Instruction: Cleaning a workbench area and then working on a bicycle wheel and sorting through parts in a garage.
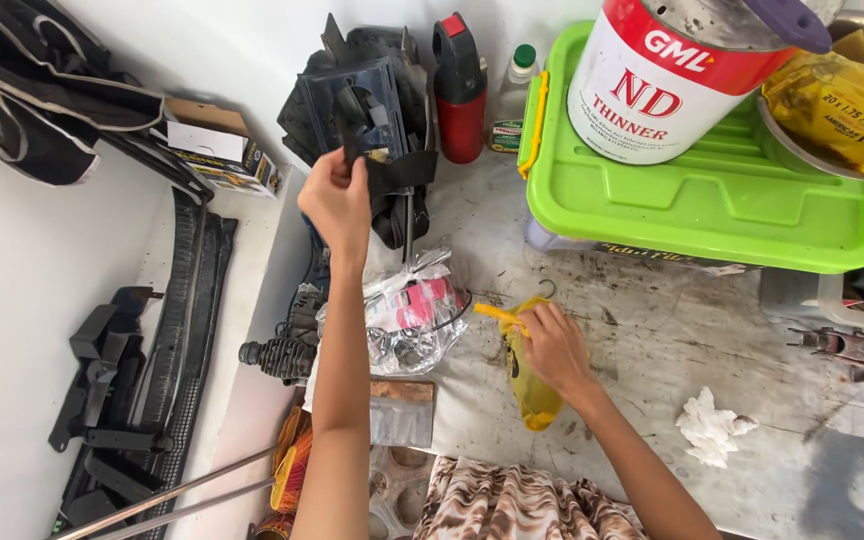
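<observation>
On the stained bench (652,330), sitting under a white-and-red can (667,85), a green lid (712,200). Lower, lying beside a clear bag (407,320), a yellow pouch (530,385). Pinching a black strip (392,170) at a black plastic part (362,100), left hand (335,200). Gripping the pouch's top, fingers clenched, right hand (552,345). Resting apart, right, 1 crumpled tissue (712,428).

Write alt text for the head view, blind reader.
Over a stained workbench, the left hand grips a black plastic part while the right hand holds a yellow tube. Behind sit a green lidded bin carrying a paint can, and a crumpled tissue lies nearby.
</observation>
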